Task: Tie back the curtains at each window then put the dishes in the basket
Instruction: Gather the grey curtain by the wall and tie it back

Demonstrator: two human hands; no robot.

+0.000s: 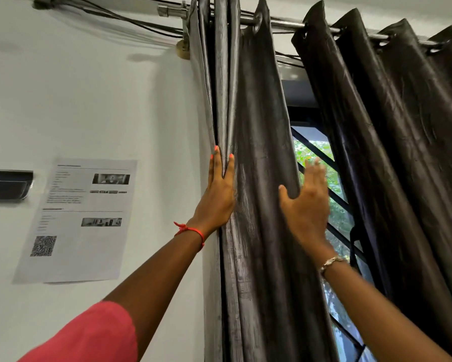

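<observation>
A dark grey left curtain (261, 178) hangs bunched in folds from a metal rod (285, 23). My left hand (217, 194) lies flat with straight fingers against the bunched folds next to the wall. My right hand (307, 202) has its fingers straight behind the curtain's right edge and its thumb in front of it, at the gap. A second dark right curtain (402, 152) hangs further right. Between the two, the barred window (334, 194) shows green leaves outside.
A white wall (89, 100) on the left carries a printed paper sheet (76, 220) with a QR code and a dark sign (6, 184). Cables (131, 19) run along the top of the wall to the rod bracket.
</observation>
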